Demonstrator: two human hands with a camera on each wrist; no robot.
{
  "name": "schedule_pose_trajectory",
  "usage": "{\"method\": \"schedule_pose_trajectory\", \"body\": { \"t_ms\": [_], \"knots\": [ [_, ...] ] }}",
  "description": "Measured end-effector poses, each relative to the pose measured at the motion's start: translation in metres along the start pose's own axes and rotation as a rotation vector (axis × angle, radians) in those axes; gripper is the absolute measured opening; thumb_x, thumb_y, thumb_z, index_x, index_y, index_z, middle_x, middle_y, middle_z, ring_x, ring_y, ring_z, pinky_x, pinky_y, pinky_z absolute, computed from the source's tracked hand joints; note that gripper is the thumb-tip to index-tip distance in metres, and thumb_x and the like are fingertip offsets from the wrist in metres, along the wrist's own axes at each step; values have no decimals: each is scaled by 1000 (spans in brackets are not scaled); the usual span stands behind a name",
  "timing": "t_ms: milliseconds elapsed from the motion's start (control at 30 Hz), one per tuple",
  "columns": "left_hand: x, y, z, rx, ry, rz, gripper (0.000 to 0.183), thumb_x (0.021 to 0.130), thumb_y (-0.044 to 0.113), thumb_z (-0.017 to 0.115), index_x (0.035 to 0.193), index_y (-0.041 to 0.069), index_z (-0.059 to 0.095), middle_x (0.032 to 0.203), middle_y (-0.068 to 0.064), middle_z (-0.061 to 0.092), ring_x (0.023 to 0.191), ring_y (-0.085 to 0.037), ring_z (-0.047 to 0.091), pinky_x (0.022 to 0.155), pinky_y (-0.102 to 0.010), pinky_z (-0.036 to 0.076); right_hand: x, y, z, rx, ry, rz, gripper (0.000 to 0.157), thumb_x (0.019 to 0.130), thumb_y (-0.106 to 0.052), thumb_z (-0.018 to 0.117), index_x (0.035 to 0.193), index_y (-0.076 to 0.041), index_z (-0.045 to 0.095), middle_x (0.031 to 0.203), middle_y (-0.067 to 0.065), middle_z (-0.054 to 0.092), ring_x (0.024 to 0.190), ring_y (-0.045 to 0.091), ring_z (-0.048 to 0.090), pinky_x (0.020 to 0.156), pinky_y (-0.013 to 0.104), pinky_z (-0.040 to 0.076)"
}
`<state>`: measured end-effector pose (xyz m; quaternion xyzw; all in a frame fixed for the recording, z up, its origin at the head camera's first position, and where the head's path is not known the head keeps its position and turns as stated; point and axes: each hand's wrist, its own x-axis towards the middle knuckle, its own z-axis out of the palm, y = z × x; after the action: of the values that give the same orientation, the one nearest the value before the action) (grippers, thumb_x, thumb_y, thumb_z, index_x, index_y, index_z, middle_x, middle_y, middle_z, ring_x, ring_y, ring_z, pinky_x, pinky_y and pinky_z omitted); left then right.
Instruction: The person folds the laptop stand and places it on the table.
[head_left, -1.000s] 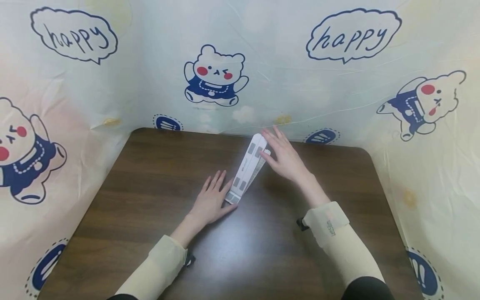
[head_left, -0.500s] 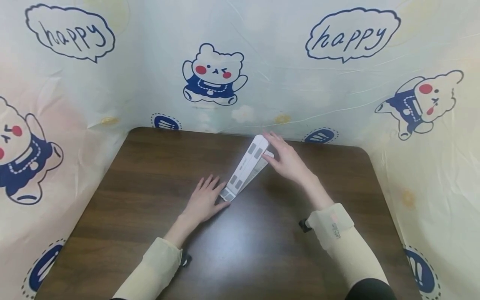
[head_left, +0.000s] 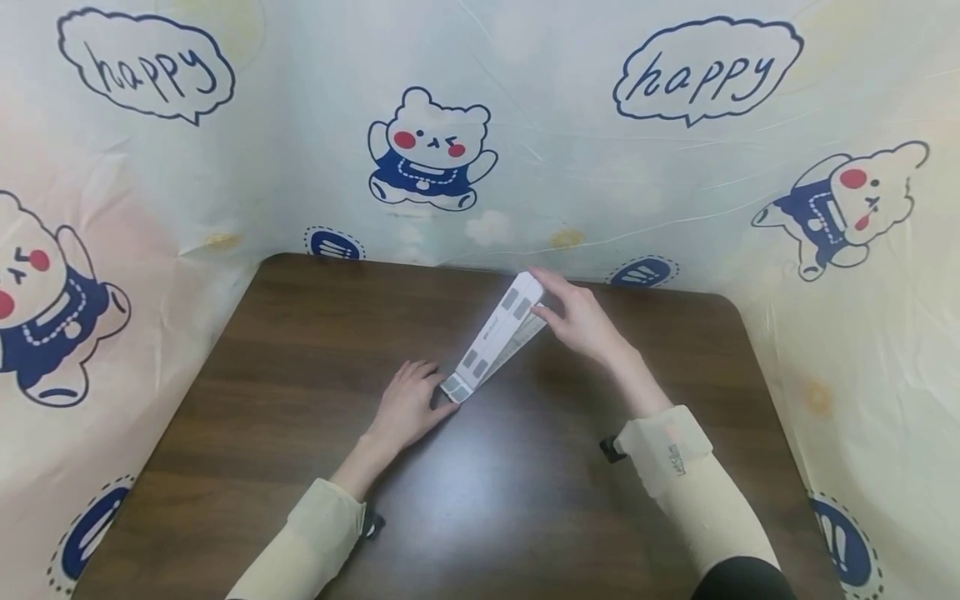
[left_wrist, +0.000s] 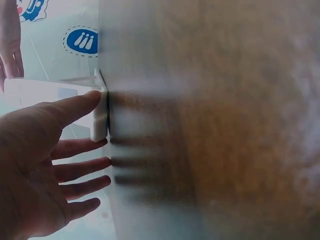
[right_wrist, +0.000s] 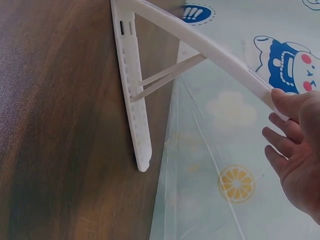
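A white folding laptop stand [head_left: 491, 333] with grey pads stands part unfolded on the dark table, slanting from lower left to upper right. Its upper arm [right_wrist: 220, 55] rises from the hinge, while the notched lower arm [right_wrist: 135, 95] lies along the tabletop; a thin double strut [right_wrist: 170, 75] joins them. My right hand [head_left: 588, 321] pinches the raised far end between thumb and fingers. At the hinged near end, my left hand [head_left: 405, 407] grips with thumb [left_wrist: 82, 107] and index finger on opposite sides, its other fingers spread at the tabletop.
The brown wooden table [head_left: 300, 333] has rounded far corners. Behind and beside it hangs a pale curtain [head_left: 562, 167] printed with bears and "happy" bubbles. Each sleeve cuff carries a small black device [head_left: 611, 450].
The stand's near end shifted left with my left hand, then stayed nearly still. Its two arms spread wider apart. My left fingers drew in, and my right fingers closed around the raised end.
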<state>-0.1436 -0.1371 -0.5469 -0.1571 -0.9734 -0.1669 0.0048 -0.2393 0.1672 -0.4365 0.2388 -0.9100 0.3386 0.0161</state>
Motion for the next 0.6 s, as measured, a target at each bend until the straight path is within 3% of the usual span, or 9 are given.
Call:
{"method": "schedule_pose_trajectory", "body": {
  "t_ms": [167, 400, 600],
  "knots": [
    [-1, -2, -2, -20, 42, -5, 55, 88, 38, 93, 122, -3, 80, 135, -23, 75, 135, -41, 66, 125, -55, 48, -2, -2, -3, -13, 0, -7, 63, 105, -8, 73, 163, -7, 51, 165, 20, 57, 153, 40, 56, 129, 55, 45],
    [-3, -4, 5, 45, 55, 9, 57, 90, 41, 91, 122, -3, 78, 136, -24, 74, 138, -44, 64, 130, -58, 42, 3, -2, -10, -78, -42, -38, 62, 104, -10, 75, 162, -5, 53, 168, 18, 54, 159, 40, 49, 133, 56, 39],
    [-6, -1, 6, 7, 123, 20, 54, 85, 36, 94, 116, -5, 77, 127, -25, 75, 131, -45, 66, 122, -64, 47, 6, 4, -14, 10, -64, -17, 62, 102, -5, 77, 160, -6, 56, 166, 16, 57, 157, 39, 51, 132, 56, 41]
  ]
}}
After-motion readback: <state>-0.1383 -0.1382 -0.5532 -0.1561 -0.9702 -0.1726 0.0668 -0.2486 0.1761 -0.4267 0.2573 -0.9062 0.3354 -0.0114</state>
